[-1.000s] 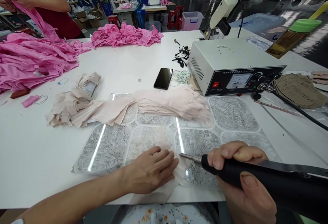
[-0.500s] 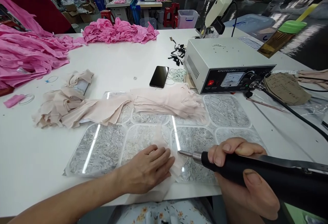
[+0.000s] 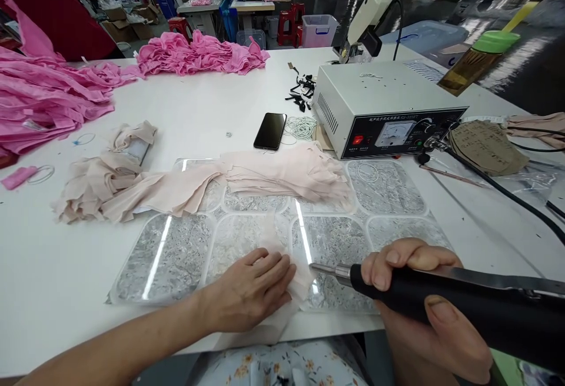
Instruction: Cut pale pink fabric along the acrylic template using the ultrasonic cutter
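My left hand (image 3: pixel 251 292) lies on a thin, pale strip of fabric (image 3: pixel 304 283), pressing it against a clear-topped mat. Its fingers are slightly bent and side by side. My right hand (image 3: pixel 424 309) is wrapped round the black body of a handheld ultrasonic welder (image 3: pixel 397 286). The welder's metal tip points left and meets the strip's right edge, or hovers just over it; I cannot tell which. Part of the strip is hidden under my left hand. Behind lies a layered stack of beige fabric pieces (image 3: pixel 282 174), joined on the left by a crumpled beige bundle (image 3: pixel 101 183).
A grey welder control box (image 3: pixel 388 92) stands at the back right, with a black cable (image 3: pixel 507 189) running right. A phone (image 3: pixel 270 131) lies beside coiled pale cord (image 3: pixel 302 128). Pink fabric heaps (image 3: pixel 44 97) cover the far left. A co-worker in red (image 3: pixel 57 15) stands behind them.
The view has turned slightly right, so the table's contents sit further left. The co-worker's hands have left the picture. My hands, the strip and the welder keep nearly the same positions.
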`<state>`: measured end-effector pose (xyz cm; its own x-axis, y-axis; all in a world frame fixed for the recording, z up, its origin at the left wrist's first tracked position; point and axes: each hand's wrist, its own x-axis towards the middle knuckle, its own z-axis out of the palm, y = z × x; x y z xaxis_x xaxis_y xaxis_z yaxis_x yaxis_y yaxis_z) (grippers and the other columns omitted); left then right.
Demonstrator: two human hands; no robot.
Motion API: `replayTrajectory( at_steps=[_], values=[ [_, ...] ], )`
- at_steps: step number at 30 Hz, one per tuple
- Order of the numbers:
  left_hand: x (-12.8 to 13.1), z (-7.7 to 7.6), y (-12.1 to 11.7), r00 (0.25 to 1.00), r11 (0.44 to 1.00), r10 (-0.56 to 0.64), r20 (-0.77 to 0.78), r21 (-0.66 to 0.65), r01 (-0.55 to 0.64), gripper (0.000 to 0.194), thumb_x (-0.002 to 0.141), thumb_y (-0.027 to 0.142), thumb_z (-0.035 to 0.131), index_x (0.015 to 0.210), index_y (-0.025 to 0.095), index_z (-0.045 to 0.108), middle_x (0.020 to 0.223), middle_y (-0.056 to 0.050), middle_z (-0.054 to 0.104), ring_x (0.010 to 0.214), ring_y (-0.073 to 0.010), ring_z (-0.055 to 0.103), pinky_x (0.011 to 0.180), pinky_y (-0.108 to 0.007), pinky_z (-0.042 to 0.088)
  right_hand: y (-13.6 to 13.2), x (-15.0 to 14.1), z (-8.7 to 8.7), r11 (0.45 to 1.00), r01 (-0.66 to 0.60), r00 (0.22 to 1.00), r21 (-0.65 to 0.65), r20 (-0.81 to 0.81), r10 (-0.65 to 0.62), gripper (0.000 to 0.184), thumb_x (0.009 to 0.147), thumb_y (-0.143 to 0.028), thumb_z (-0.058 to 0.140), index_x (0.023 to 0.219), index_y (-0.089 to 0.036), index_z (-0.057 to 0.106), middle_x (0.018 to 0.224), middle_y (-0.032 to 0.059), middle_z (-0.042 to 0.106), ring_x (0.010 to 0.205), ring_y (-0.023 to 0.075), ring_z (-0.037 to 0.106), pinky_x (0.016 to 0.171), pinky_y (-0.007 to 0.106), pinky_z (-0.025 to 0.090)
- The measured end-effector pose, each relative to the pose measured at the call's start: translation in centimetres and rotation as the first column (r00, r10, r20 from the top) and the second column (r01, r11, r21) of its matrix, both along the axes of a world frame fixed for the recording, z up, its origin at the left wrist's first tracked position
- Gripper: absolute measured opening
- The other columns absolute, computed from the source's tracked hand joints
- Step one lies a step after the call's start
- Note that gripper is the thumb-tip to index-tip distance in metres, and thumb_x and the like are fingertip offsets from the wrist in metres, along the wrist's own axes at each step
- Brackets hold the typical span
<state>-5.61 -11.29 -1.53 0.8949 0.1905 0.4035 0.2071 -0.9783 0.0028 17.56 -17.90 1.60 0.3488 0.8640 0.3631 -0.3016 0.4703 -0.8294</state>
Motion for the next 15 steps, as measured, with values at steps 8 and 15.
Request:
replayTrajectory(
  at_steps=[8, 15],
  values=[
    [0.0, -0.1, 0.0, 1.000, 1.000, 0.007, 0.023, -0.013, -0.007, 0.025, 0.100, 0.019, 0.049, 0.115, 0.002, 0.060, 0.108, -0.017, 0.069, 0.102, -0.0249, 0.064, 0.081, -0.039, 0.055, -1.1, 1.0, 0.1, 0.998, 0.049, 0.999, -0.037, -0.013, -0.049, 0.017, 0.079, -0.032, 0.064, 0.091, -0.020, 0.061, 0.084, 0.0011, 0.052, 0.060, 0.0110, 0.055, 0.056, 0.032, 0.052],
    [0.1, 0.1, 0.0, 1.000, 1.000, 0.005, 0.023, -0.011, -0.005, 0.025, 0.099, 0.018, 0.050, 0.114, 0.002, 0.060, 0.106, -0.017, 0.069, 0.099, -0.0255, 0.065, 0.080, -0.039, 0.056, -1.3, 0.9, 0.0, 0.997, 0.048, 0.999, -0.052, 0.008, -0.047, 0.015, 0.081, -0.033, 0.061, 0.092, -0.022, 0.061, 0.083, 0.0016, 0.052, 0.057, 0.0115, 0.054, 0.053, 0.032, 0.051]
  ],
)
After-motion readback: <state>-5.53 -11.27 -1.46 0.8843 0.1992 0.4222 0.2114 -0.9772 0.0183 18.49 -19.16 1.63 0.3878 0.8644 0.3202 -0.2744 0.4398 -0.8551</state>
